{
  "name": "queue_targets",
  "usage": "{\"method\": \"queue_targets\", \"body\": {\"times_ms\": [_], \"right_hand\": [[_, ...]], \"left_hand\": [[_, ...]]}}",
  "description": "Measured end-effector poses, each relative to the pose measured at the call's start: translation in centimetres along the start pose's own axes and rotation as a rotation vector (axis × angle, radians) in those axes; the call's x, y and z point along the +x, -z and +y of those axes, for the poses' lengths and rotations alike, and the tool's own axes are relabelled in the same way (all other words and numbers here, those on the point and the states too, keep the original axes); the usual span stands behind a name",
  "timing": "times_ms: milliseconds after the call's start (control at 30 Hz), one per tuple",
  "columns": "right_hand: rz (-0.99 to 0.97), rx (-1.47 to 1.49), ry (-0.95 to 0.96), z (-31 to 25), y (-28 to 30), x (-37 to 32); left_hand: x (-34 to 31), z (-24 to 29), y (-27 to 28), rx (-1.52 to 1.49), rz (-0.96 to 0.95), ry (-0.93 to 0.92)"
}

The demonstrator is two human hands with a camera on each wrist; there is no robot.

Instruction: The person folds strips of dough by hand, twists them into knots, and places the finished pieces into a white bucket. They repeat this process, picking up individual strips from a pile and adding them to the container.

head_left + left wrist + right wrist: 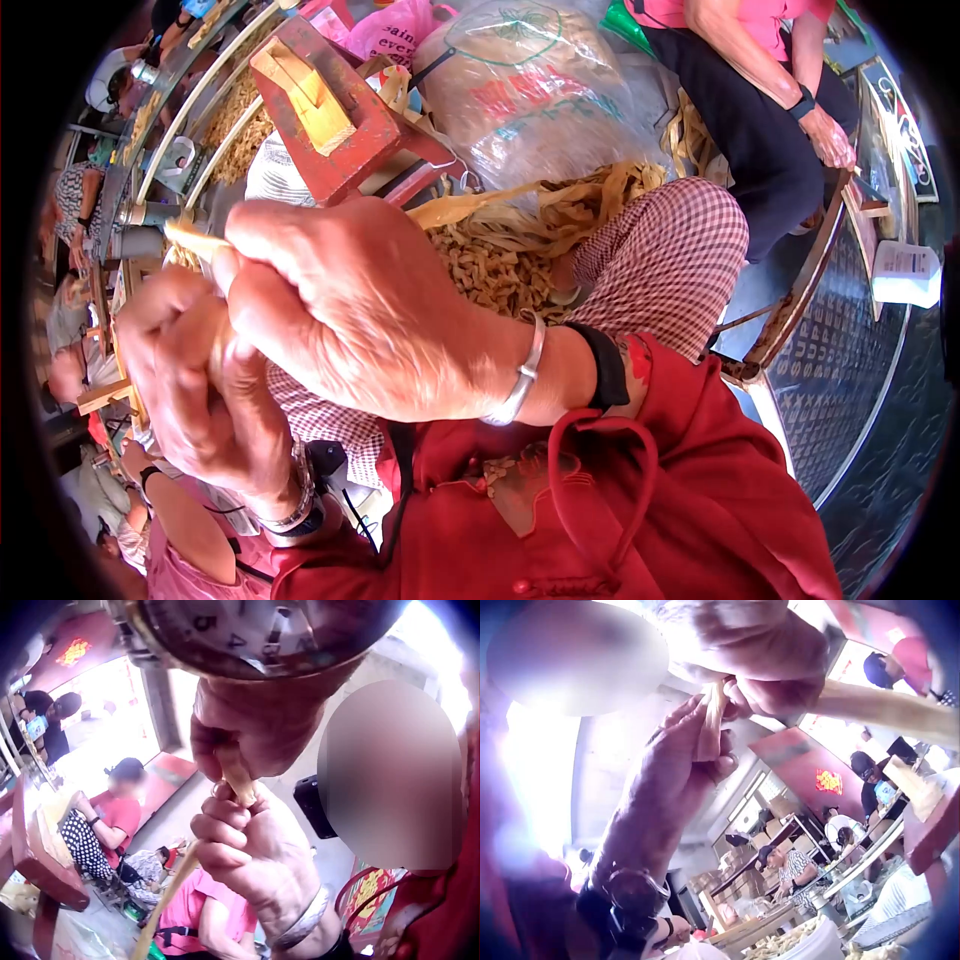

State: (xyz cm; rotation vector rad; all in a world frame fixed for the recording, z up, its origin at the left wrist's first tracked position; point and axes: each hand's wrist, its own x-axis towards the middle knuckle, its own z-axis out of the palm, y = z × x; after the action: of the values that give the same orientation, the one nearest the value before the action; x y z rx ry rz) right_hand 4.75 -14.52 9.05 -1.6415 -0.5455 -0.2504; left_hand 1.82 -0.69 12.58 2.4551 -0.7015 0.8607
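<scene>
Close together in front of the chest, both hands work on one long, pale yellow, flat strip [714,720]. The right hand [375,310], with a silver bangle at its wrist, pinches the strip between thumb and curled fingers. The left hand [200,385] grips the strip's short end, as the left wrist view shows. From the right hand a long tail of the strip hangs away, seen in the right wrist view. Below the hands in the head view lie a heap of short yellowish pieces [500,275] and a bundle of long strips [560,215].
A red wooden stool [375,150] with a yellow wooden block [310,95] on it stands ahead. Beyond the heap sits a big clear plastic bag [530,90]. A seated person in pink [760,90] is at the upper right, near a white jug [905,275].
</scene>
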Motion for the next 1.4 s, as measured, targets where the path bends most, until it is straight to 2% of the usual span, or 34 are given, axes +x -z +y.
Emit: {"method": "queue_targets", "body": {"times_ms": [33, 100, 133, 200, 233, 333, 367, 400, 467, 500, 567, 633, 700, 733, 767, 800, 900, 1000, 1033, 1067, 1133, 1167, 1200, 1267, 1300, 1367, 1400], "right_hand": [[-0.05, -0.007, 0.027, 0.2, 0.4, -0.1], [-0.114, -0.018, 0.087, 1.1, 0.3, -0.6], [-0.126, -0.021, 0.121, 1.8, 0.0, -0.9], [-0.109, 0.0, 0.137, 2.4, 0.0, -1.5], [-0.111, -0.026, 0.126, 2.4, 0.3, -1.7], [0.05, 0.146, 0.103, 2.4, -0.4, -2.7], [0.003, 0.096, 0.184, 2.4, 0.1, -2.8], [0.048, 0.037, 0.287, 2.6, -0.1, -3.1], [0.122, 0.081, 0.35, 2.9, -0.5, -3.3], [0.089, 0.074, 0.325, 2.8, -0.3, -3.4], [0.022, 0.059, 0.276, 2.7, 0.5, -3.6], [-0.054, 0.08, 0.204, 3.2, 1.3, -3.8], [-0.066, 0.143, 0.21, 4.2, 1.3, -3.9], [-0.051, 0.19, 0.098, 3.8, 1.3, -4.1], [-0.047, 0.237, 0.07, 4.0, 1.0, -4.4], [-0.044, 0.283, 0.043, 4.2, 0.7, -4.7], [-0.121, 0.242, -0.002, 4.0, 0.7, -5.2], [-0.051, 0.324, -0.142, 4.5, 0.3, -5.3], [0.004, 0.266, -0.033, 4.7, 0.2, -4.9], [-0.107, 0.458, -0.288, 4.1, 1.0, -5.5], [-0.166, 0.35, -0.355, 4.4, 1.6, -6.1], [-0.147, 0.398, -0.365, 4.8, 1.6, -6.5], [-0.072, 0.087, -0.118, 5.5, 1.7, -6.8], [-0.119, 0.034, -0.093, 6.2, 3.3, -7.3], [-0.102, -0.006, -0.143, 6.5, 4.3, -7.4], [-0.121, -0.075, -0.212, 6.4, 6.0, -7.7], [-0.112, -0.105, -0.103, 6.9, 6.1, -7.8]], "left_hand": [[0.5, 0.4, -0.2, 0.079, 0.018, -0.1], [-0.3, 0.9, -0.3, 0.035, -0.008, 0.018], [-0.5, 0.2, -0.5, -0.044, -0.049, -0.049], [-1.1, 0.1, -0.4, -0.036, -0.146, 0.063], [-1.8, -1.1, -0.7, -0.083, -0.125, 0.022], [-2.8, -0.6, -0.6, -0.818, -0.022, 0.635], [-2.9, -0.9, -1.2, -0.962, 0.044, 0.626], [-2.9, -0.8, -1.0, -1.096, 0.017, 0.711], [-2.7, 0.2, -1.5, -1.309, 0.049, 0.757], [-3.1, 0.3, -2.0, -1.331, 0.109, 0.815], [-3.8, -0.5, -2.0, -1.596, -0.019, 0.755], [-4.9, -0.4, -2.3, -1.477, -0.006, 0.72], [-5.1, -0.4, -2.3, -1.284, -0.112, 0.628], [-5.0, 0.2, -2.3, -1.165, -0.138, 0.61], [-4.5, 0.5, -2.5, -0.883, -0.166, 0.559], [-4.5, 0.3, -2.9, -0.778, -0.189, 0.407], [-4.2, 0.5, -3.4, -0.601, -0.246, 0.277], [-4.9, 0.8, -4.6, -0.683, -0.217, 0.441], [-5.0, 1.0, -4.6, -0.804, -0.226, 0.566], [-6.1, 0.5, -5.2, -0.974, -0.157, 0.686], [-6.1, 0.1, -4.8, -1.408, -0.302, 0.792], [-6.1, 1.2, -5.0, -1.365, -0.256, 0.884], [-6.2, 0.4, -5.0, -1.532, -0.319, 0.867], [-5.9, -0.1, -4.4, -1.683, -0.136, 0.941], [-5.9, -0.4, -4.0, -1.756, -0.073, 0.965], [-6.1, -1.0, -3.9, -1.77, -0.092, 0.941], [-5.9, -0.8, -4.1, -1.779, -0.104, 0.957]]}}
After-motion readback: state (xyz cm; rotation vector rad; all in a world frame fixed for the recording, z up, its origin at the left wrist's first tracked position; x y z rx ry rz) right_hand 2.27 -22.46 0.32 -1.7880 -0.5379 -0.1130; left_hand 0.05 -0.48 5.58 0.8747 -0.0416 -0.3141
